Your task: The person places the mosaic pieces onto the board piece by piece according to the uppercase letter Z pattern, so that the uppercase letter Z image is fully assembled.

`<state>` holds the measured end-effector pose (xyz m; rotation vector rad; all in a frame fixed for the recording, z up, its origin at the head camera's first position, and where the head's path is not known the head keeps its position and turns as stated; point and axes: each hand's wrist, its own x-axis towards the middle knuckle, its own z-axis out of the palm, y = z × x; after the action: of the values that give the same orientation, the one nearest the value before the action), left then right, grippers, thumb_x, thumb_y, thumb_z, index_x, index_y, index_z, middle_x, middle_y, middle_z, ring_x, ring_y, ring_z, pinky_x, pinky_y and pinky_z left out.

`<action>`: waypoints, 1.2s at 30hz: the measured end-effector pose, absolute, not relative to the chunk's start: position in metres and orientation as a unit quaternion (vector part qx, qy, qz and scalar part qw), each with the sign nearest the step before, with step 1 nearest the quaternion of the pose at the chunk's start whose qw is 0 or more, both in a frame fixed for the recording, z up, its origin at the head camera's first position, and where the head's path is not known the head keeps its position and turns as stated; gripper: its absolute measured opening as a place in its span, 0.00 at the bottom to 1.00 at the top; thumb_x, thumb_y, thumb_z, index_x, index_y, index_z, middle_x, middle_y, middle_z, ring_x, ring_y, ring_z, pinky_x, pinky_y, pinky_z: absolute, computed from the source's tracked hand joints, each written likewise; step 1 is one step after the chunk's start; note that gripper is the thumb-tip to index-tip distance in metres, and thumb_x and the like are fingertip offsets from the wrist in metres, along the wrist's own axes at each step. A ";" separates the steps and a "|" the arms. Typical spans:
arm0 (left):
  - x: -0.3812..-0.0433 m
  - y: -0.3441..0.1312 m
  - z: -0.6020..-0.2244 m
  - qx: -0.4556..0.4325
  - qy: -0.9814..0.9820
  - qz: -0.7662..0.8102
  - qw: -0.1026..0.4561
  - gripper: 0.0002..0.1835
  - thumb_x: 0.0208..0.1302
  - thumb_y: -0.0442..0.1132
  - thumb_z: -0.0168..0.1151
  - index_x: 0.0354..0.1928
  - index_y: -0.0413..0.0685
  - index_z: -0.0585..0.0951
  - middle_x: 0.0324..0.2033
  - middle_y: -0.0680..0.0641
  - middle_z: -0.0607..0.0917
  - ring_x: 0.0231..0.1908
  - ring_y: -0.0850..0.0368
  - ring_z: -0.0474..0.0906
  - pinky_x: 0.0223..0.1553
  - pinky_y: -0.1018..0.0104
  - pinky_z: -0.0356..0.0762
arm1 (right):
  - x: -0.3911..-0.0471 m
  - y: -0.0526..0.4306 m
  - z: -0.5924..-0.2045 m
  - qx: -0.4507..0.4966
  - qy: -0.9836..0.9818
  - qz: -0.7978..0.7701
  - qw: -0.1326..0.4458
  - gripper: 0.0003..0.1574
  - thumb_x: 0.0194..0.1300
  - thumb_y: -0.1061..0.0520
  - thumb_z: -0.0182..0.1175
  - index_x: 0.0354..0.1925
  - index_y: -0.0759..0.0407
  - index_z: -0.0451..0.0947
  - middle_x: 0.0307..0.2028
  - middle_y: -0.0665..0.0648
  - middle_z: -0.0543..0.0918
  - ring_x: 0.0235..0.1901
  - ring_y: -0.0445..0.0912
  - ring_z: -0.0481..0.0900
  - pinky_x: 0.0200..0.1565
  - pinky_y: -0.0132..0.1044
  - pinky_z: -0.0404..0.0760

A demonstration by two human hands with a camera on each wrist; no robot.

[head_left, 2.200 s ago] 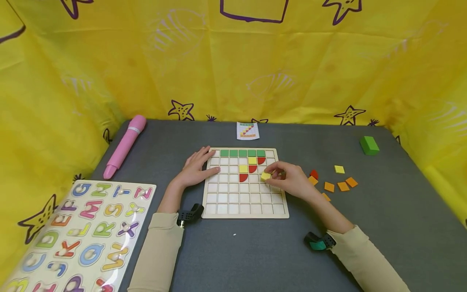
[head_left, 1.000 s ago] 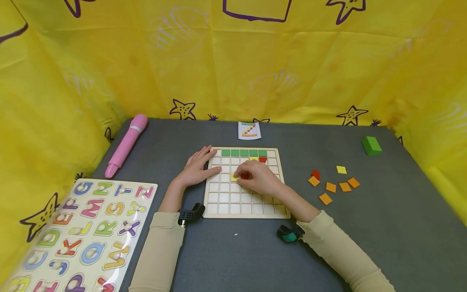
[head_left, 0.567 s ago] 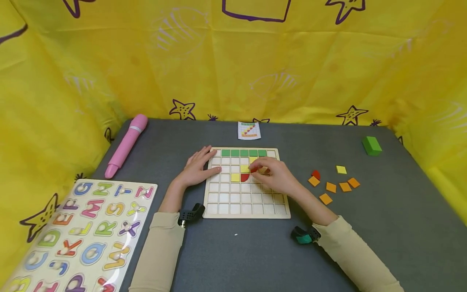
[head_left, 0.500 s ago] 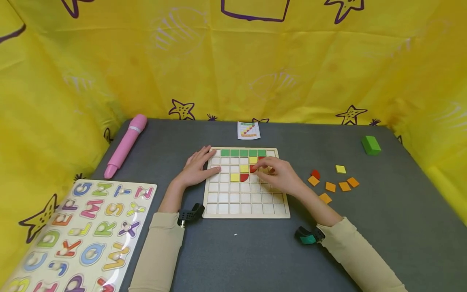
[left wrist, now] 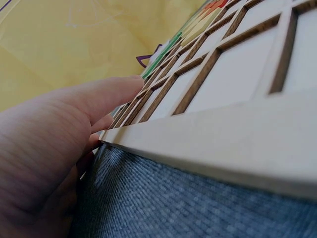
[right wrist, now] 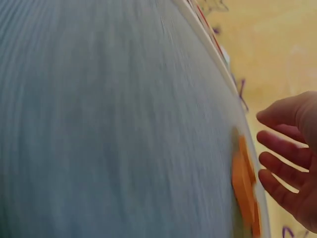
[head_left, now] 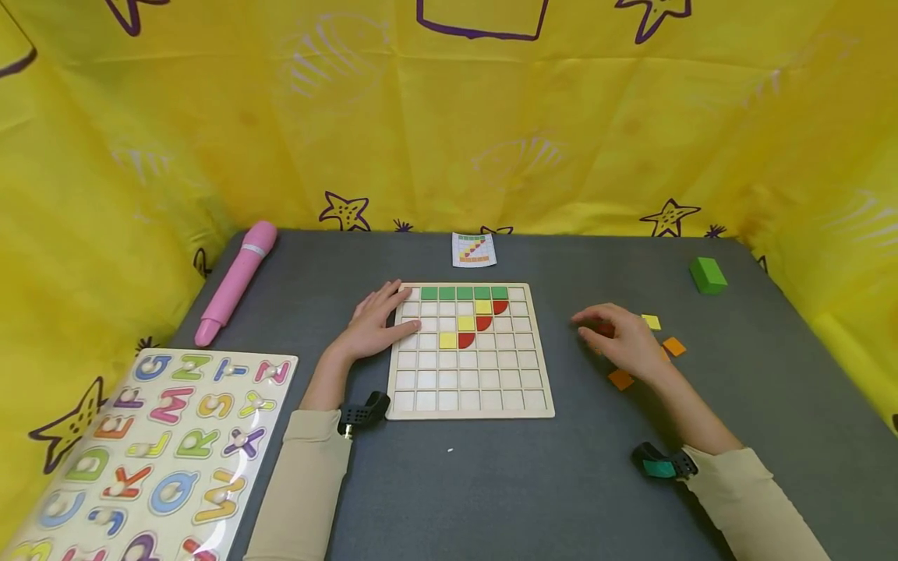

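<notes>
A wooden grid board [head_left: 470, 415] lies mid-table with green squares [head_left: 464, 294] along its top row. Below them, yellow squares [head_left: 447, 340] and red quarter-circle tiles [head_left: 466, 340] step diagonally down to the left. My left hand [head_left: 372, 323] rests on the board's left edge, and its thumb lies over the rim in the left wrist view. Off the board to the right, my right hand [head_left: 620, 336] hovers above the loose tiles, fingers loosely bent and holding nothing. It hides some of them; orange squares [head_left: 620, 379] and a yellow square [head_left: 651, 322] show around it.
A small pattern card [head_left: 474, 250] lies behind the board. A pink microphone-shaped stick [head_left: 237, 284] and an alphabet knob puzzle [head_left: 261, 374] are on the left. At the back right sits a green block [head_left: 708, 276]. Yellow cloth [head_left: 449, 140] surrounds the table.
A yellow square was placed left of the lowest red tile. My right hand then touched the middle red tile, left the board and moved right over the loose tiles. My left hand stayed put.
</notes>
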<state>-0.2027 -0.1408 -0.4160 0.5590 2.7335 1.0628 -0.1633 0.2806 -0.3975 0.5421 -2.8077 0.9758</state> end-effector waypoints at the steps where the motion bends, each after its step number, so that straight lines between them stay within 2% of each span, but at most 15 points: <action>1: -0.203 -0.141 -0.416 0.186 0.913 0.355 0.078 0.39 0.67 0.51 0.60 0.75 0.43 0.59 0.75 0.41 0.50 0.75 0.45 0.38 0.71 0.46 0.33 | -0.163 0.286 -0.397 0.169 -0.931 0.319 0.058 0.12 0.66 0.60 0.63 0.47 0.58 0.84 0.46 0.59 0.83 0.39 0.51 0.80 0.40 0.42 0.78; 7: -0.202 -0.141 -0.414 0.183 0.913 0.357 0.079 0.40 0.67 0.51 0.60 0.75 0.43 0.59 0.75 0.40 0.50 0.75 0.45 0.38 0.71 0.46 0.33 | -0.158 0.312 -0.394 0.131 -0.943 0.302 0.048 0.12 0.66 0.60 0.63 0.48 0.59 0.83 0.47 0.61 0.82 0.45 0.56 0.79 0.47 0.53 0.74; 14: -0.201 -0.142 -0.413 0.184 0.911 0.360 0.075 0.39 0.67 0.50 0.61 0.74 0.42 0.59 0.75 0.39 0.51 0.75 0.44 0.38 0.71 0.45 0.33 | -0.159 0.318 -0.392 0.181 -0.943 0.277 0.033 0.18 0.61 0.66 0.64 0.51 0.60 0.82 0.48 0.63 0.82 0.47 0.58 0.78 0.49 0.56 0.74; 21: -0.201 -0.141 -0.414 0.189 0.911 0.358 0.074 0.39 0.67 0.49 0.61 0.74 0.42 0.59 0.75 0.39 0.50 0.75 0.44 0.39 0.71 0.45 0.33 | -0.162 0.314 -0.393 0.192 -0.946 0.259 0.048 0.14 0.61 0.59 0.69 0.46 0.60 0.84 0.42 0.60 0.82 0.40 0.54 0.78 0.43 0.51 0.76; 26: -0.201 -0.141 -0.415 0.189 0.912 0.357 0.074 0.39 0.67 0.50 0.61 0.74 0.42 0.59 0.75 0.40 0.50 0.75 0.44 0.38 0.71 0.45 0.33 | -0.164 0.310 -0.395 0.196 -0.944 0.260 0.050 0.18 0.60 0.58 0.69 0.49 0.60 0.83 0.40 0.58 0.81 0.38 0.51 0.76 0.40 0.46 0.74; 29: -0.201 -0.141 -0.416 0.191 0.909 0.363 0.071 0.39 0.67 0.50 0.60 0.74 0.42 0.59 0.75 0.39 0.50 0.75 0.44 0.38 0.71 0.45 0.32 | -0.167 0.307 -0.396 0.209 -0.942 0.257 0.057 0.17 0.60 0.58 0.69 0.48 0.60 0.84 0.37 0.56 0.81 0.35 0.48 0.74 0.36 0.42 0.73; 32: -0.200 -0.142 -0.416 0.198 0.904 0.372 0.063 0.40 0.67 0.53 0.59 0.74 0.41 0.59 0.75 0.39 0.51 0.75 0.44 0.38 0.71 0.46 0.32 | -0.169 0.303 -0.397 0.208 -0.941 0.256 0.070 0.14 0.59 0.58 0.70 0.45 0.60 0.85 0.36 0.56 0.81 0.33 0.49 0.75 0.35 0.43 0.74; 36: -0.199 -0.142 -0.416 0.207 0.900 0.379 0.054 0.42 0.66 0.59 0.58 0.74 0.40 0.60 0.75 0.38 0.52 0.75 0.44 0.39 0.71 0.46 0.33 | -0.170 0.290 -0.396 0.181 -0.937 0.291 0.064 0.14 0.60 0.54 0.70 0.43 0.59 0.84 0.39 0.57 0.83 0.37 0.51 0.78 0.40 0.47 0.78</action>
<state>-0.1990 -0.1418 -0.4159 0.6277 2.7346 1.1526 -0.1698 0.2896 -0.3960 0.5480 -2.8300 0.8796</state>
